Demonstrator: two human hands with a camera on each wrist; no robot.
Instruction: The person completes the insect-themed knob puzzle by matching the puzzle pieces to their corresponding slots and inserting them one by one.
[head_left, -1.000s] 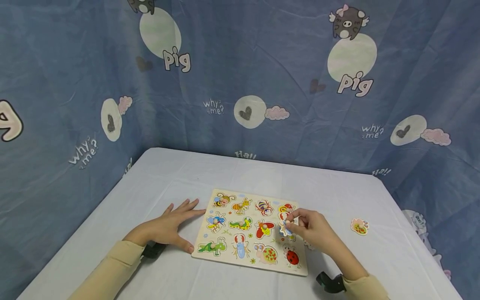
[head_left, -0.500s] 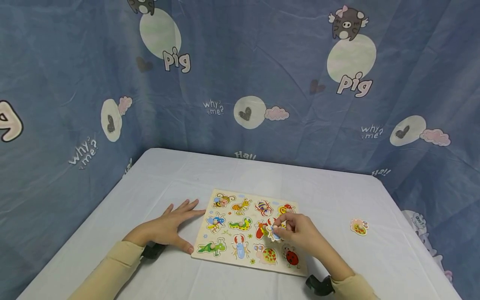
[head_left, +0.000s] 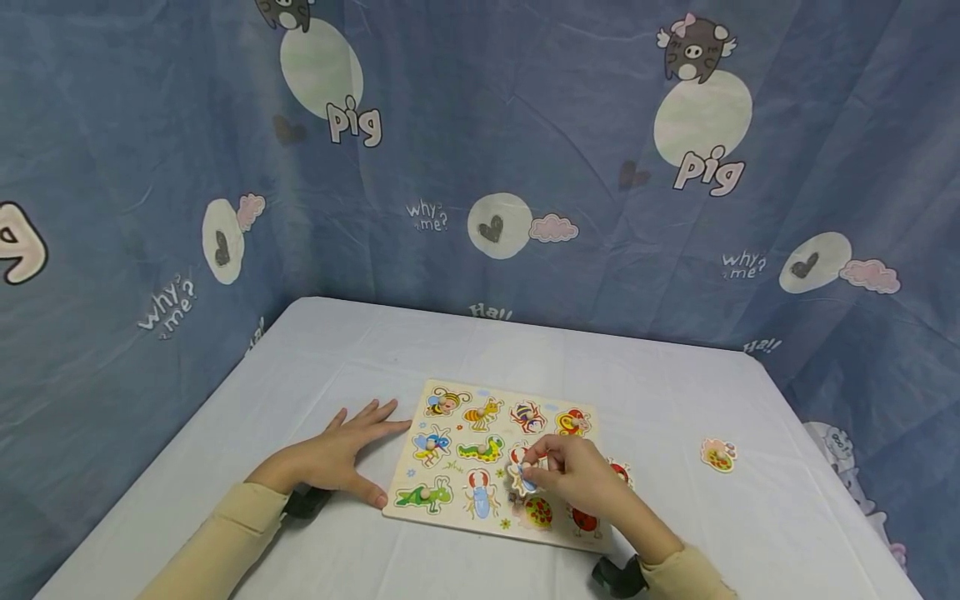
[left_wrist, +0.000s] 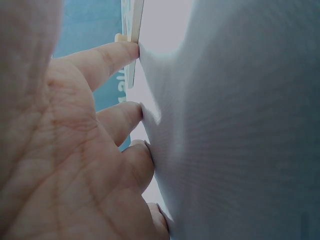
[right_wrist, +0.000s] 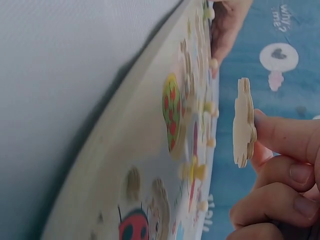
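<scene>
A wooden puzzle board (head_left: 454,512) with insect pictures lies on the white table. My right hand (head_left: 581,473) pinches the small knob of a stag beetle puzzle piece (head_left: 517,475), red-pincered and pale blue, between thumb and fingertips. In the right wrist view the beetle piece hangs apart from the board, its plain wooden underside showing. Fingers spread, my left hand (head_left: 333,457) rests flat on the table, its thumb and index fingertips at the board's left edge. To the left of the held piece is the printed beetle picture (head_left: 481,493), which has no knob.
A loose snail piece (head_left: 720,455) lies on the table to the right. Close to the board's right edge, a ladybug piece (head_left: 622,472) is partly hidden behind my right hand. Several knobbed pieces, such as the caterpillar (head_left: 481,448), sit in the board. A blue curtain (head_left: 600,275) hangs behind.
My right hand has carried the beetle piece leftward and slightly nearer across the board. The ladybug piece beside the board has come into sight. My left hand stays in place.
</scene>
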